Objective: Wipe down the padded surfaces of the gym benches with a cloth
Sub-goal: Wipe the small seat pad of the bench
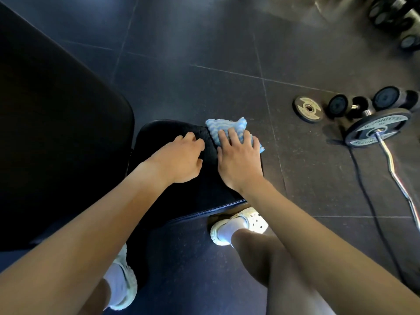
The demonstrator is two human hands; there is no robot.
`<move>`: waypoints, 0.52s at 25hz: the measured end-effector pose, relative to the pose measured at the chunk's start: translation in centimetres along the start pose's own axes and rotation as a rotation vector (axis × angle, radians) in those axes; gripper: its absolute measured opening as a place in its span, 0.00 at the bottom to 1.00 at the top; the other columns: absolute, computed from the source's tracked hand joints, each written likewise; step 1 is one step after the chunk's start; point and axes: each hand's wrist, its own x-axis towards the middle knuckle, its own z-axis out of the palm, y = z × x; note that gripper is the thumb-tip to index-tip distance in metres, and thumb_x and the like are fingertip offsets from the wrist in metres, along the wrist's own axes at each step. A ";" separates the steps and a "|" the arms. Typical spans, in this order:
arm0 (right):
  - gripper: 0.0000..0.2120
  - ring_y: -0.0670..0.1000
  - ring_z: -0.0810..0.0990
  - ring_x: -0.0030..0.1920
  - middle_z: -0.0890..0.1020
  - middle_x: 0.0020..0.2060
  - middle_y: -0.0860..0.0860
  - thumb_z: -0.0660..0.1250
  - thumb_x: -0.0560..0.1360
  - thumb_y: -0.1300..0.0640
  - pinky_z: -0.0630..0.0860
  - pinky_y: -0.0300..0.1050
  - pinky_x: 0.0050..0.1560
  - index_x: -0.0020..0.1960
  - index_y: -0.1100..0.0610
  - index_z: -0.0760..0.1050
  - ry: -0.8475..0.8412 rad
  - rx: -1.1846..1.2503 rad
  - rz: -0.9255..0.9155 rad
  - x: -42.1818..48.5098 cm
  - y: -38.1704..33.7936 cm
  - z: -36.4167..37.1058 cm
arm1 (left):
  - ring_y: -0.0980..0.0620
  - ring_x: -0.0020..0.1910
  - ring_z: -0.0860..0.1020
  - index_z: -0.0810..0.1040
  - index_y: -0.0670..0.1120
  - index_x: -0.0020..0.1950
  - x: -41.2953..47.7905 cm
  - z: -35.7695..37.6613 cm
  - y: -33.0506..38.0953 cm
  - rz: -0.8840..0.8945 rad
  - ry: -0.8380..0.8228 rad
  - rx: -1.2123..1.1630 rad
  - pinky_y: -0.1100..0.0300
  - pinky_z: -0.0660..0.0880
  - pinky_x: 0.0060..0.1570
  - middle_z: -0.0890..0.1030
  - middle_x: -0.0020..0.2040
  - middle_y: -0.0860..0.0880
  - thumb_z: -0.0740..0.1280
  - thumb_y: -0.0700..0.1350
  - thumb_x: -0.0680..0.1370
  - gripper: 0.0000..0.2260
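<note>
A blue-and-white striped cloth (225, 129) lies on the far right corner of the black padded seat (195, 196) of a gym bench. My right hand (238, 160) presses flat on the cloth with spread fingers. My left hand (179, 159) rests on the seat pad just left of the cloth, fingers loosely curled, holding nothing. The bench's large black back pad (56, 133) fills the left side of the view.
On the dark rubber floor (204, 64) at the right lie a loose weight plate (308, 109), dumbbells (363, 103) and a curl bar (395, 176) with a plate (378, 129). A black cable (363, 189) runs beside the bar. My feet in white clogs (252, 220) stand near the seat.
</note>
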 end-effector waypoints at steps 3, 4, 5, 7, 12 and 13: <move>0.21 0.63 0.74 0.60 0.77 0.64 0.52 0.50 0.83 0.46 0.68 0.61 0.60 0.72 0.51 0.68 -0.096 0.066 -0.008 3.1 0.7 -0.1 | 0.43 0.63 0.72 0.71 0.47 0.72 0.3 0.2 -0.1 -0.002 0.035 -0.006 0.45 0.74 0.62 0.70 0.67 0.45 0.63 0.50 0.82 0.19; 0.22 0.64 0.75 0.61 0.77 0.64 0.51 0.48 0.83 0.46 0.69 0.62 0.59 0.72 0.50 0.68 -0.161 0.117 -0.016 5.2 0.2 -0.2 | 0.44 0.63 0.72 0.71 0.47 0.72 0.2 0.4 -0.1 0.003 0.047 0.002 0.46 0.75 0.61 0.70 0.67 0.46 0.63 0.50 0.82 0.19; 0.23 0.64 0.75 0.62 0.77 0.64 0.52 0.46 0.81 0.46 0.70 0.62 0.57 0.71 0.49 0.69 -0.256 0.182 -0.040 7.5 -0.4 -0.2 | 0.44 0.62 0.72 0.71 0.47 0.71 0.2 0.6 -0.2 0.006 0.052 0.009 0.48 0.75 0.60 0.70 0.67 0.46 0.63 0.50 0.81 0.19; 0.24 0.62 0.76 0.62 0.76 0.62 0.52 0.46 0.77 0.48 0.71 0.60 0.52 0.67 0.50 0.70 -0.427 0.225 -0.140 10.6 -2.0 0.0 | 0.45 0.61 0.71 0.71 0.46 0.70 0.4 0.7 -0.1 -0.001 0.051 0.023 0.50 0.75 0.59 0.70 0.66 0.46 0.63 0.51 0.81 0.18; 0.28 0.64 0.77 0.59 0.75 0.65 0.52 0.40 0.78 0.43 0.74 0.63 0.55 0.74 0.45 0.63 -0.273 0.148 -0.202 7.2 0.0 0.1 | 0.44 0.61 0.71 0.71 0.45 0.67 1.0 0.3 0.5 -0.026 0.071 0.032 0.49 0.75 0.58 0.70 0.65 0.45 0.64 0.51 0.81 0.17; 0.26 0.65 0.77 0.57 0.76 0.64 0.53 0.41 0.81 0.43 0.73 0.62 0.55 0.74 0.46 0.64 -0.204 0.127 -0.133 5.7 1.0 0.1 | 0.44 0.61 0.71 0.71 0.45 0.67 0.9 0.3 0.7 -0.030 0.065 0.036 0.48 0.75 0.59 0.70 0.65 0.44 0.64 0.51 0.81 0.17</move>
